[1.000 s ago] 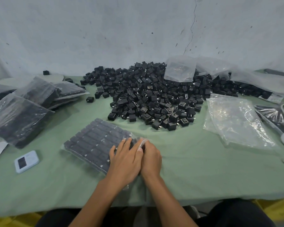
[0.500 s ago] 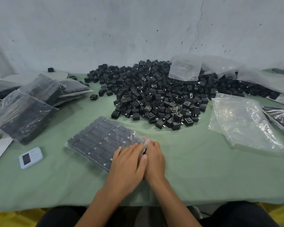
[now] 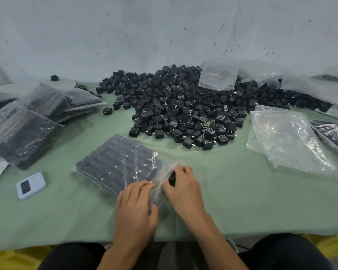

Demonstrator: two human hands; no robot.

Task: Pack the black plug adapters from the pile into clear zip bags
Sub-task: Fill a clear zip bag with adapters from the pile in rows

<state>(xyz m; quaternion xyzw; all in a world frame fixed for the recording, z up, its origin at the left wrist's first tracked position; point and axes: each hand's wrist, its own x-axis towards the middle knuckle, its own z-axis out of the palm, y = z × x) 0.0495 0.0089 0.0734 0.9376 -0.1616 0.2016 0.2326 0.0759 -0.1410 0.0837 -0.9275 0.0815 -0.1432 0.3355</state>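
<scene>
Bag: the filled bag (image 3: 117,162) lay flat on the green counter (image 3: 242,201), centre-left of the frame, in front of the pile (image 3: 183,106) and apart from it.
Contents: adapters sat in neat rows inside.
Long axis: it ran from the closed end at the upper left down to the mouth at lower centre.
Mouth: it pointed toward the person, under both hands.
Left grip: the left grip (image 3: 137,209) had its fingers bent onto the bag's near end, thumb against the loose plastic.
Right grip: the right grip (image 3: 183,189) was narrow, pinching the puckered mouth edge.
Dark spot: something dark showed at the right fingertips; adapter or shadow, I could not tell.
Risk, seal: the wrinkled plastic by the mouth could have left the zip partly open, likely spilling adapters on lifting.
Risk, blockage: an adapter sitting in the mouth would have kept the strip from closing.
Risk, rows: hard pressing or dragging might have knocked the rows askew.
Spare bags: empty bags (image 3: 287,137) waited at the right.
</scene>
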